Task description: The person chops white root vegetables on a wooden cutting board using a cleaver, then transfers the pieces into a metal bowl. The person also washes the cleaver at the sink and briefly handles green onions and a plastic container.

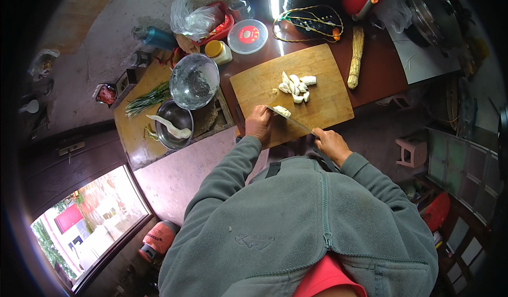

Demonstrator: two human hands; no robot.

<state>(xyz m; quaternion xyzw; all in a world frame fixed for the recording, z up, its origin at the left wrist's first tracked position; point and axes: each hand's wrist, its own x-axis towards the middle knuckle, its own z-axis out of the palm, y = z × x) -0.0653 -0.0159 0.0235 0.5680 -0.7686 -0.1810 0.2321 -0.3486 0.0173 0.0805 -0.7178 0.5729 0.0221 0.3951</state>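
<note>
On the wooden cutting board lies a loose pile of white vegetable chunks. My right hand grips the handle of a knife, its blade slanting across the board's near part toward my left hand. A few white cut pieces lie against the far side of the blade. My left hand rests at the board's near left, fingers bent beside the blade's tip; whether they pinch a piece is hidden. Left of the board, a long peeled white root vegetable lies in a metal bowl.
Another metal bowl with whitish residue stands beside green onions. Behind are a yellow-lidded jar, a round clear lid and a glass bottle. A straw brush lies right of the board, near a looped cord.
</note>
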